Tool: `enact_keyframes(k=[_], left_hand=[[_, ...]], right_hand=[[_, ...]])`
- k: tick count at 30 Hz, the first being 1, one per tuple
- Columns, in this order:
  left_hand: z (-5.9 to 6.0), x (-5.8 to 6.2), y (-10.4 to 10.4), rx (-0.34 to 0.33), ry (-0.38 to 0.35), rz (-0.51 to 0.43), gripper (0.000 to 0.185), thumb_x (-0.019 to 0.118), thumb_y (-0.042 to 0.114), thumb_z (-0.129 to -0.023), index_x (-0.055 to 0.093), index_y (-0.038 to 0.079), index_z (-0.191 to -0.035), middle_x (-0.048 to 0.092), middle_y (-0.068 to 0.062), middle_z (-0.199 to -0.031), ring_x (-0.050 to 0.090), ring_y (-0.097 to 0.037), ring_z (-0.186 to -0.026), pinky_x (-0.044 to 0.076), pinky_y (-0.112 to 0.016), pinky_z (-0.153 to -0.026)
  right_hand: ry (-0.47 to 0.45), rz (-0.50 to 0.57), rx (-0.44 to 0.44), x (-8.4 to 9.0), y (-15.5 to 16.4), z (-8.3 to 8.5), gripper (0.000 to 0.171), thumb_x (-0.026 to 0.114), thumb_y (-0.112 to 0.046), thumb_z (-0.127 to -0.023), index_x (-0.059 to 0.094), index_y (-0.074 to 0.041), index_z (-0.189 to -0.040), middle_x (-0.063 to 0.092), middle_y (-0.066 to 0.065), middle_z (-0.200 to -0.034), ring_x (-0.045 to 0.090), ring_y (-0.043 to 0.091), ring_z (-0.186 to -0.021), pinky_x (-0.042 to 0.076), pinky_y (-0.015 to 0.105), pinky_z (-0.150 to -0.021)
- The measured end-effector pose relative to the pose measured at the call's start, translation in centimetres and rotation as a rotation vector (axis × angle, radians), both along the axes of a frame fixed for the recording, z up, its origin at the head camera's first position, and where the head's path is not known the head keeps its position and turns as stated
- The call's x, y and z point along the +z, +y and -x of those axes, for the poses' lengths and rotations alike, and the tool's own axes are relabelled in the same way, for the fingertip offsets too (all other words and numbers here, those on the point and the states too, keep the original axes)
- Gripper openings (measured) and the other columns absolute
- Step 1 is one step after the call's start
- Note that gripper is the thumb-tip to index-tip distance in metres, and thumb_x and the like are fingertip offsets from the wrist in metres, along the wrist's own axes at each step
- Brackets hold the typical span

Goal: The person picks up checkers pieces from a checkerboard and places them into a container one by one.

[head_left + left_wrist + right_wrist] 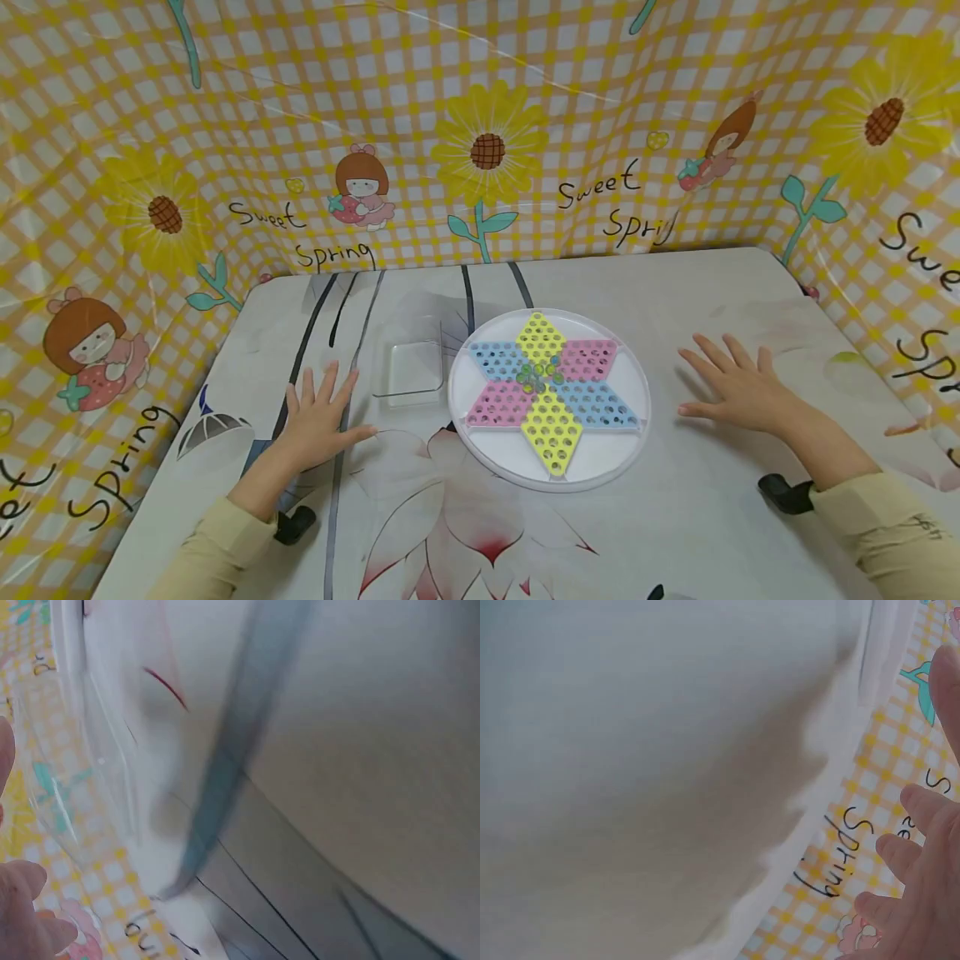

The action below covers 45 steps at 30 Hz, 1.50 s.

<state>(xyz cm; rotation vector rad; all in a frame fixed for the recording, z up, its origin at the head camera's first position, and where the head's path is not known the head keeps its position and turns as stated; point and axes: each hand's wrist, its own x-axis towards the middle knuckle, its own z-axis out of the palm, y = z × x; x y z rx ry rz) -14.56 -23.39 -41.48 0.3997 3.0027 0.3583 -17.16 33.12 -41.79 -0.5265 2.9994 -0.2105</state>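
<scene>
A round white Chinese checkers board [480, 450] with a star of yellow, pink and blue points lies on the table. Several green glass marbles [538, 377] are clustered at its centre. Left of the board stands a clear square plastic box [408, 367]; its see-through wall [112, 765] also shows in the left wrist view. My left hand [318, 421], fingers spread, is to the left of the box and holds nothing. To the right of the board, my right hand [738, 387] is likewise spread and bare, apart from the board.
The table [675, 533] wears a pale cover with printed flowers and dark lines. A yellow checked cloth [420, 67] with sunflowers and cartoon figures rises behind it and at both sides. Black straps [783, 493] sit at both wrists.
</scene>
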Motion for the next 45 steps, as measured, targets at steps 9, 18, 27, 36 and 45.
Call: enact_keyframes(k=[9, 18, 27, 36, 45], left_hand=[[-0.3, 0.1, 3.6, -0.223, 0.031, -0.036, 0.087, 0.063, 0.048, -0.080, 0.022, 0.008, -0.145, 0.009, -0.022, -0.151, -0.003, -0.051, -0.133, 0.003, -0.066, -0.102], [-1.5, 0.6, 7.2, -0.474, 0.091, 0.035, 0.080, 0.062, 0.049, -0.080, 0.031, 0.010, -0.143, 0.018, -0.019, -0.149, 0.007, -0.048, -0.134, 0.014, -0.062, -0.103], [-2.3, 0.4, 9.6, -0.620, 0.062, 0.116, 0.075, 0.055, 0.054, -0.083, 0.031, 0.017, -0.143, 0.017, -0.013, -0.151, 0.010, -0.043, -0.136, 0.014, -0.054, -0.108], [-2.8, 0.0, 11.1, -0.659, -0.044, 0.189, 0.075, 0.051, 0.059, -0.082, 0.029, 0.025, -0.144, 0.017, -0.011, -0.152, 0.008, -0.040, -0.137, 0.013, -0.051, -0.109], [-3.1, -0.3, 11.3, -0.651, -0.084, 0.256, 0.071, 0.050, 0.060, -0.082, 0.030, 0.028, -0.143, 0.016, -0.009, -0.152, 0.008, -0.040, -0.137, 0.012, -0.050, -0.110]], right_hand=[[-0.047, 0.128, 0.091, 1.5, -1.9, 1.2, 0.086, 0.064, -0.052, -0.078, 0.026, -0.009, -0.143, 0.012, 0.022, -0.149, 0.008, 0.055, -0.130, -0.001, 0.073, -0.094], [-0.106, 0.201, 0.160, 2.8, -4.9, 3.0, 0.083, 0.066, -0.047, -0.078, 0.030, -0.004, -0.140, 0.018, 0.023, -0.147, 0.011, 0.053, -0.130, 0.008, 0.068, -0.099], [-0.109, 0.264, 0.223, 3.2, -7.6, 4.4, 0.074, 0.065, -0.042, -0.081, 0.037, -0.002, -0.137, 0.029, 0.025, -0.143, 0.022, 0.047, -0.130, 0.017, 0.064, -0.100], [-0.232, 0.293, 0.247, 3.4, -10.2, 5.9, 0.061, 0.067, -0.024, -0.083, 0.042, -0.002, -0.134, 0.043, 0.022, -0.136, 0.036, 0.041, -0.126, 0.030, 0.056, -0.100], [-0.348, 0.277, 0.360, 3.7, -12.3, 7.0, 0.046, 0.062, -0.011, -0.086, 0.048, 0.002, -0.128, 0.057, 0.017, -0.115, 0.056, 0.029, -0.099, 0.049, 0.040, -0.082]])
